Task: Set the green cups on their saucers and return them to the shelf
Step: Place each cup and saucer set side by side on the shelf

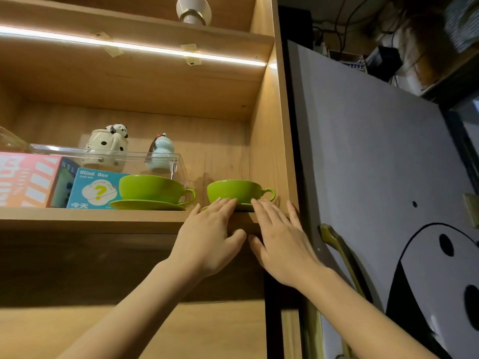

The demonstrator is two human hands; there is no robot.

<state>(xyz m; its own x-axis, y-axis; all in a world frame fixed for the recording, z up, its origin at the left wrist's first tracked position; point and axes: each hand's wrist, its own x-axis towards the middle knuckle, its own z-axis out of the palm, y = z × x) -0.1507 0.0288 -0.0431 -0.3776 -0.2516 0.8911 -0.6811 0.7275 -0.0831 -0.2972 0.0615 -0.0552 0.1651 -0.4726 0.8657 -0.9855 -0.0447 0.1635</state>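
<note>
Green cups (153, 186) and saucers (145, 204); black-spotted white panda pot (106, 146)

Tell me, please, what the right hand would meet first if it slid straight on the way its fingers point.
Most likely the right-hand green ceramic cup on its green saucer: the right hand lies flat on the wooden shelf edge, fingertips already at the saucer's rim. Contact is unclear.

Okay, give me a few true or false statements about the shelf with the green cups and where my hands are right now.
1. Both green cups sit on saucers on the shelf. True.
2. The right cup has its handle pointing left. False: it points right.
3. The left hand is lifting the left cup. False: its fingers lie flat by the right cup's saucer.
4. The right hand is open. True.
5. A blue Blind Box stands left of the cups. True.
</note>
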